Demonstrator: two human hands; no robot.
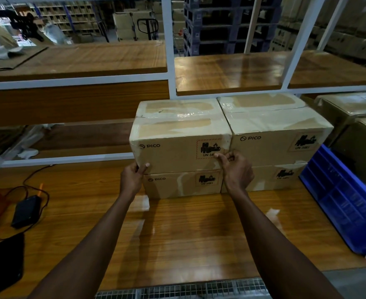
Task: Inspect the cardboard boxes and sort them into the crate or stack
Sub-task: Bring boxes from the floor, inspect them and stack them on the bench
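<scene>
Gripping the upper left box (177,134) at its two lower front corners, both hands work on a two-by-two block of taped cardboard boxes that stands on the wooden counter (190,234). The left hand (132,178) curls round the box's lower left corner, thumb on the front face; the right hand (236,171) pinches the lower right corner, its fingertips over the edge of the red-bordered hazard label (209,149). The held box rests on the lower left box (182,184) and touches the upper right box (279,132) along one side; the lower right box (272,178) is partly hidden behind the right hand. A blue crate (337,203) lies tilted on the counter just beside the block, to the right, and further cartons (354,117) stand behind it. At the left edge lie a black phone (7,262) and a black device (26,210) with an orange cable.

The step in hand appears to be the taking of one box from the block for inspection; the box does not look lifted yet. The next move likely calls for drawing it toward the body without dragging its neighbour, then turning it to check the faces and the peeling tape. Whether it belongs in the crate or on a stack cannot be judged from this view.
</scene>
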